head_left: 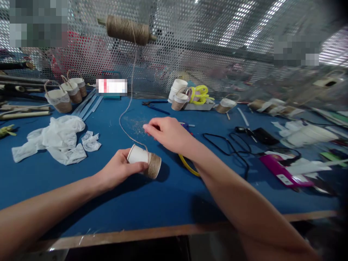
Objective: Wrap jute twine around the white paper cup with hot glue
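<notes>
My left hand [118, 168] is closed round a white paper cup [144, 160] lying on its side just above the blue table [152, 203]; brown twine is wound round the cup's wider end. A strand of twine [131, 98] runs from the cup up to a spool [127, 29] mounted on the perforated metal screen. My right hand [167, 133] hovers beyond the cup, palm down, fingers curled together near the twine; what they pinch, if anything, is hidden.
Finished twine-wrapped cups with handles [66, 95] stand at the far left, more cups [179, 96] at the back centre. White lace fabric [57, 139] lies left. Black cable [231, 145], a magenta tool [282, 170] and a yellow tube [187, 165] lie right.
</notes>
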`<state>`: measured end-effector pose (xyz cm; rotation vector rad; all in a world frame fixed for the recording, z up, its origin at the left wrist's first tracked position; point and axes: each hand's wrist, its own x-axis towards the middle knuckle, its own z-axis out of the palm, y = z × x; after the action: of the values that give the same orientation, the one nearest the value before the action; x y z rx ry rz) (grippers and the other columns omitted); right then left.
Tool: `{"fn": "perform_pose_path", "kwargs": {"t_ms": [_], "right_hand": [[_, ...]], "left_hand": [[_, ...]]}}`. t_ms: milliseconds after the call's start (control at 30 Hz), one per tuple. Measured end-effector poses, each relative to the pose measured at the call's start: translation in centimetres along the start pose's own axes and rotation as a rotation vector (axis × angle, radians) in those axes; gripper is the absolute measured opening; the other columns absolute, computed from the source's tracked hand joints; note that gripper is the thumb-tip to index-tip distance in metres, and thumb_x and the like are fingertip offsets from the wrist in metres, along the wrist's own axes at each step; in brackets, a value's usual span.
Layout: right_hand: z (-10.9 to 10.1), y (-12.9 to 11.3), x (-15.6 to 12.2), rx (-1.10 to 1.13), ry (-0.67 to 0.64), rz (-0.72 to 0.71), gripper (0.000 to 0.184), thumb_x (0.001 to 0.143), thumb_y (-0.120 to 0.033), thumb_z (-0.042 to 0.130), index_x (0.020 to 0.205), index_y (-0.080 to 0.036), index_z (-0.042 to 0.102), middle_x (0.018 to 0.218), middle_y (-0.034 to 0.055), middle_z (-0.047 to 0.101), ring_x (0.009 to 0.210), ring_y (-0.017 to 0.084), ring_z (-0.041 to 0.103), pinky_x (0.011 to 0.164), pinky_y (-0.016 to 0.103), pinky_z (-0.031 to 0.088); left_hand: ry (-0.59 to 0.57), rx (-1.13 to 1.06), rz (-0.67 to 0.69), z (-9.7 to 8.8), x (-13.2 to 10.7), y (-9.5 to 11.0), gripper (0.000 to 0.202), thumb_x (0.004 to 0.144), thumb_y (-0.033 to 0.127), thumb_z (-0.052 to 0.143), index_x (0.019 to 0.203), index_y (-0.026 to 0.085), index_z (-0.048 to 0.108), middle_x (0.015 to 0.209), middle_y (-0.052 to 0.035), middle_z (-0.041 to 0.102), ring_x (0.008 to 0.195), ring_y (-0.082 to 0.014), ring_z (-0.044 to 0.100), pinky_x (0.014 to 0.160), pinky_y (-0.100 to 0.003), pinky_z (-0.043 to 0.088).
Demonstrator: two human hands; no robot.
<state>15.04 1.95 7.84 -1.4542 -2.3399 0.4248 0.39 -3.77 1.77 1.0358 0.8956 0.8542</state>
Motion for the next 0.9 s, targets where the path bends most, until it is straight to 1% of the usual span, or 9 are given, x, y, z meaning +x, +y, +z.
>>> {"fn": "perform_pose_path", "kwargs": {"t_ms": [67,167,267,367,500,600,767,833,900], "right_hand": [[-0.5,0.3,-1.2,0.031,-0.128,0.013,0.034,0.084,-0.033,0.042,0.067,-0.014,0.064,0.067,0.0048,0.064,0.062,0.014,0.057,0.060,0.026,0.041],[-0.2,0.3,-2.8,0.167,-0.197,-0.075,0.026,0.084,-0.028,0.044,0.078,-0.015,0.066,0.079,0.0038,0.066,0.072,0.013,0.058,0.067,0.025,0.042],[0.7,-0.2,-3.5,0.287,-0.138,-0.166,0.019,0.082,-0.017,0.047,0.089,-0.016,0.066,0.091,0.0039,0.064,0.085,0.012,0.056,0.079,0.025,0.041],[1.4,-0.6,-3.7,0.358,-0.077,-0.165,0.018,0.079,-0.012,0.050,0.088,-0.017,0.065,0.091,0.0036,0.063,0.086,0.011,0.056,0.079,0.025,0.042],[1.8,-0.5,-3.6,0.397,-0.048,-0.114,0.013,0.076,-0.013,0.053,0.083,-0.018,0.063,0.087,0.0017,0.063,0.081,0.011,0.057,0.075,0.025,0.043],[1.9,-0.4,-3.6,0.413,-0.070,-0.060,0.010,0.074,-0.014,0.055,0.081,-0.016,0.062,0.082,0.0015,0.063,0.075,0.010,0.057,0.070,0.024,0.044],[1.7,-0.1,-3.6,0.462,-0.105,-0.025,0.010,0.076,-0.020,0.054,0.082,-0.015,0.061,0.081,0.0013,0.065,0.073,0.011,0.058,0.067,0.024,0.045],[0.9,0.9,-3.3,0.442,-0.036,-0.019,0.014,0.078,-0.024,0.052,0.084,-0.015,0.061,0.083,0.0022,0.066,0.075,0.012,0.059,0.069,0.025,0.046],[-0.4,2.8,-2.6,0.346,0.104,0.040,0.018,0.079,-0.028,0.050,0.085,-0.016,0.061,0.083,0.0042,0.066,0.076,0.015,0.060,0.070,0.028,0.046]], "left_hand": [[0.023,0.020,0.017,-0.2,0.2,-0.2,0.017,0.059,0.019,0.066,0.073,0.012,0.060,0.061,0.0031,0.056,0.054,-0.0077,0.046,0.057,-0.021,0.037],[0.041,0.053,0.031,-0.3,0.4,-0.4,0.017,0.060,0.021,0.066,0.072,0.012,0.059,0.061,0.0034,0.055,0.054,-0.0076,0.045,0.057,-0.020,0.036],[0.031,0.098,0.039,-0.3,0.4,-0.6,0.016,0.061,0.022,0.065,0.072,0.012,0.058,0.060,0.0038,0.054,0.054,-0.0079,0.044,0.056,-0.021,0.035],[0.025,0.121,0.042,-0.2,0.3,-0.4,0.017,0.061,0.022,0.064,0.072,0.012,0.057,0.060,0.0040,0.053,0.053,-0.0080,0.043,0.055,-0.021,0.034],[0.003,0.138,0.045,-0.3,0.1,-0.3,0.019,0.066,0.028,0.060,0.075,0.012,0.058,0.061,0.0037,0.053,0.055,-0.0088,0.043,0.056,-0.021,0.034],[-0.001,0.163,0.061,-0.4,0.2,-0.6,0.022,0.070,0.034,0.058,0.075,0.012,0.058,0.062,0.0034,0.052,0.055,-0.0091,0.043,0.056,-0.021,0.033],[0.019,0.183,0.044,-0.5,0.3,-0.7,0.017,0.069,0.028,0.058,0.072,0.012,0.059,0.060,0.0028,0.054,0.055,-0.0093,0.045,0.057,-0.021,0.035],[0.038,0.159,0.027,-0.4,0.4,-0.5,0.016,0.068,0.026,0.059,0.074,0.012,0.060,0.064,0.0013,0.058,0.057,-0.0105,0.048,0.060,-0.022,0.037],[0.063,0.130,0.010,-0.4,0.4,-0.4,0.018,0.067,0.027,0.060,0.078,0.012,0.062,0.068,-0.0004,0.062,0.061,-0.0123,0.052,0.064,-0.023,0.040]]}}
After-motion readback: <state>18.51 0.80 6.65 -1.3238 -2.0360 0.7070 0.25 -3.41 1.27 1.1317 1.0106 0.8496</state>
